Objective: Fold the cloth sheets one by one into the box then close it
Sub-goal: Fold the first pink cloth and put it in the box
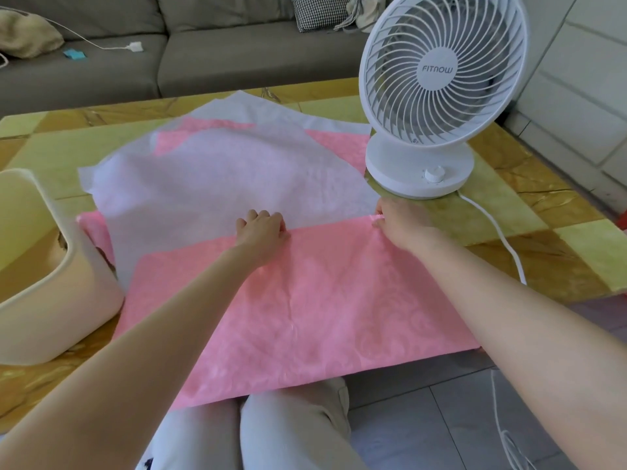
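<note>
Left hand (pixel 263 228) grips the sheet (pixel 305 300) at its far edge, fingers curled; right hand (pixel 402 225) pinches its corner. Box (pixel 84 293) sits leftward

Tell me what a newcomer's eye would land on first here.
The big pink sheet draped over the near edge of the table, with the left hand and right hand gripping its far edge. Then the white fan standing at the right rear, and the cream box at the left.
</note>
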